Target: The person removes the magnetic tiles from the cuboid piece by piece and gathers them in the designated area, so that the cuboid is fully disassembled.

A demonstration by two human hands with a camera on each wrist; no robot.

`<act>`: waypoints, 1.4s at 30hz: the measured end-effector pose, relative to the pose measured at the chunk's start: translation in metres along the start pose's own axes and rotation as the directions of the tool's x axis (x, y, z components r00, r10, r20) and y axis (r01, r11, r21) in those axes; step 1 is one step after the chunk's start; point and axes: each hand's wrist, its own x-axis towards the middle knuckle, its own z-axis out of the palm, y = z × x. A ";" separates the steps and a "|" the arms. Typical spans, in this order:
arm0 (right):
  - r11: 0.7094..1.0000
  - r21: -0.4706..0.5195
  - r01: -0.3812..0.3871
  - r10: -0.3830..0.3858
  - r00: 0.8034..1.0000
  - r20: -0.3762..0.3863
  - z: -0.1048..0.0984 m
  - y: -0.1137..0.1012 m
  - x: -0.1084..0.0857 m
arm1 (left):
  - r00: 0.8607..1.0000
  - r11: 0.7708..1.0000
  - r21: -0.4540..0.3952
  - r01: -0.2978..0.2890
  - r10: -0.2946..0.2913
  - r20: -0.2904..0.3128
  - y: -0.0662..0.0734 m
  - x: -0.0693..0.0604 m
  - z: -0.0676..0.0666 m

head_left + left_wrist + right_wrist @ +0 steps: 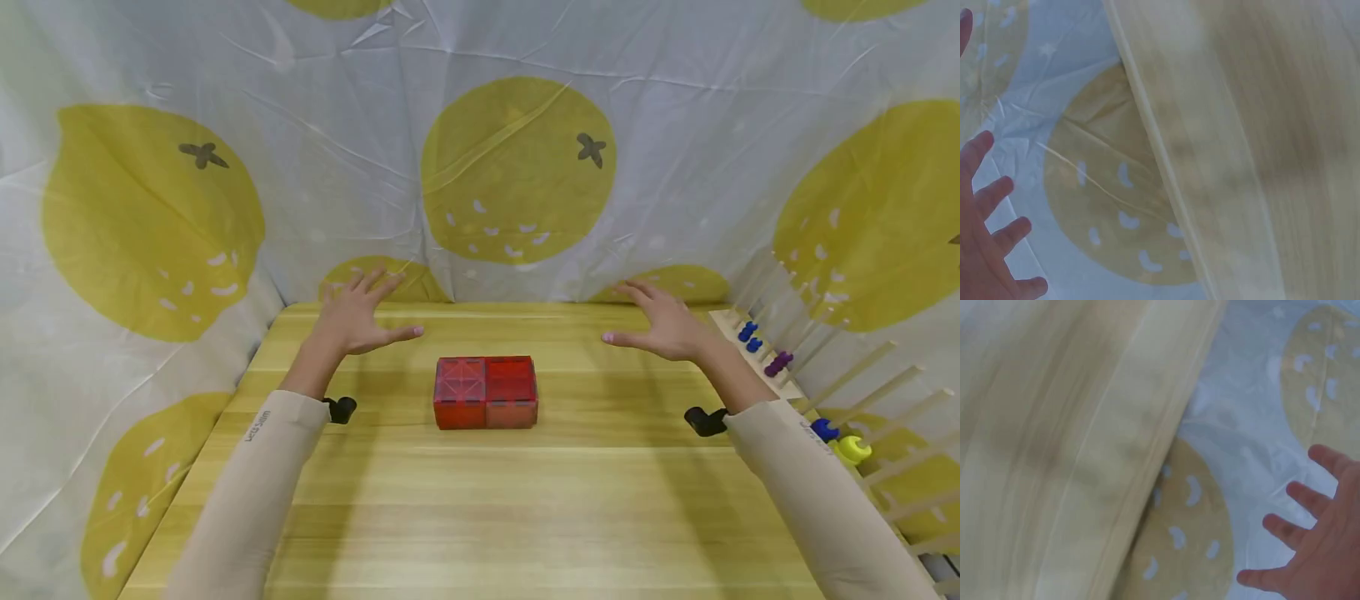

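A box-shaped block of red translucent magnetic tiles (486,393) lies on the wooden table in the head view, between the two hands and a little nearer the body. My left hand (360,315) hovers over the far left part of the table, fingers spread, touching nothing. Its fingers also show at the left edge of the left wrist view. On the other side, my right hand (660,321) is held up with spread fingers and holds nothing. The right wrist view shows that hand (1322,537) at its lower right.
At the table's right edge stands a wooden peg rack (723,321) with blue, purple and yellow pieces by its upright pegs. A white curtain with yellow lemons (517,167) hangs behind the wooden table (480,517) and along its sides.
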 end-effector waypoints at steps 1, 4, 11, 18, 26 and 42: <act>1.000 0.018 0.006 -0.006 1.000 -0.001 0.002 -0.002 -0.002 | 1.000 1.000 -0.020 -0.008 0.008 -0.013 0.002 -0.002 0.001; 0.998 0.056 0.023 -0.023 1.000 -0.002 0.012 -0.007 -0.007 | 0.999 0.997 -0.067 -0.031 0.028 -0.044 0.007 -0.008 0.007; 0.983 0.156 0.098 -0.090 0.994 -0.053 0.037 -0.022 -0.013 | 0.996 0.966 -0.254 -0.056 0.037 -0.076 0.017 -0.024 0.025; 0.937 0.290 0.197 -0.170 0.979 -0.114 0.058 -0.043 -0.017 | 0.994 0.893 -0.440 -0.097 0.064 -0.090 0.033 -0.041 0.041; 0.882 0.386 0.271 -0.238 0.962 -0.133 0.087 -0.061 -0.016 | 0.977 0.815 -0.540 -0.212 0.195 -0.090 0.046 -0.051 0.066; 0.839 0.439 0.320 -0.287 0.947 -0.142 0.110 -0.083 -0.010 | 0.968 0.774 -0.584 -0.244 0.233 -0.095 0.063 -0.055 0.088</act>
